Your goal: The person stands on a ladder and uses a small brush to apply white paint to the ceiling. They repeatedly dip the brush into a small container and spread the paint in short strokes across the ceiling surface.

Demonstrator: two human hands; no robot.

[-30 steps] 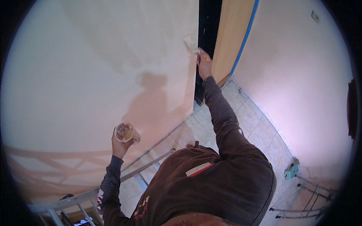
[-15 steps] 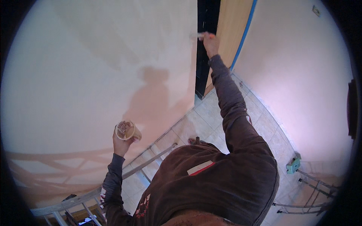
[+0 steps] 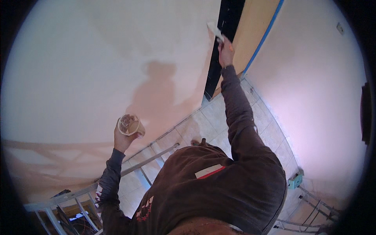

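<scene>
L hand [image 3: 123,141] gripping cup [image 3: 132,125]; R hand [image 3: 226,53] gripping brush [image 3: 214,31] nr wall edge [image 3: 210,56]; open room betw.

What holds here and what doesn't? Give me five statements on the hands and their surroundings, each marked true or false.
1. The left hand holds a cup. True.
2. The right hand is empty. False: it holds a pale brush.
3. A blue strip edges the light wooden panel. True.
4. The green box is at the picture's upper left. False: it is at the lower right.
5. Both sleeves are dark. True.
</scene>
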